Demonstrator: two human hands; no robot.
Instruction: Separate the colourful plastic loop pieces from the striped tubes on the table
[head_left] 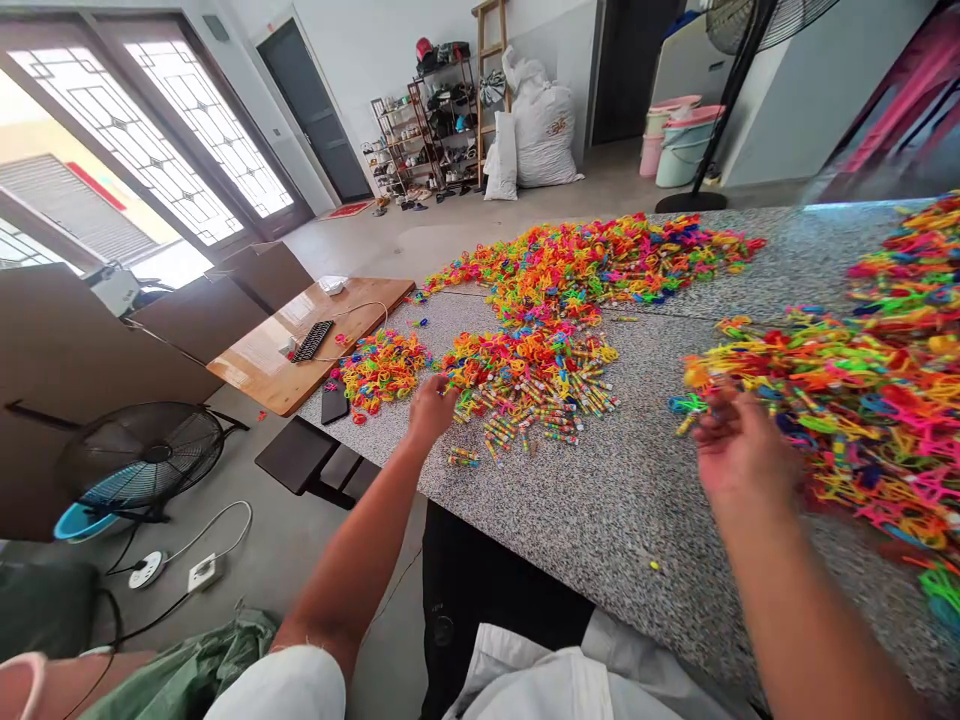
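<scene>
My left hand [433, 408] is closed at the left edge of a pile of small coloured plastic pieces [525, 350]; what its fingertips pinch is too small to make out. Short yellow patterned tubes [525, 405] lie along the near side of that pile. Over the left edge of a larger heap of bright plastic pieces [847, 400], my right hand [739, 440] has its fingers curled together. A small patterned tube [685, 425] and a blue-green plastic piece [686, 403] show at its fingertips. A smaller pile of ring-like pieces [382, 370] sits left of my left hand.
The speckled stone tabletop [570, 510] carries another long pile [600, 255] at the back. A lone yellow bit [654, 566] lies near the front edge. A dark phone-like slab [335, 402] rests at the left corner, beside a wooden table [300, 340] with a keyboard [313, 341].
</scene>
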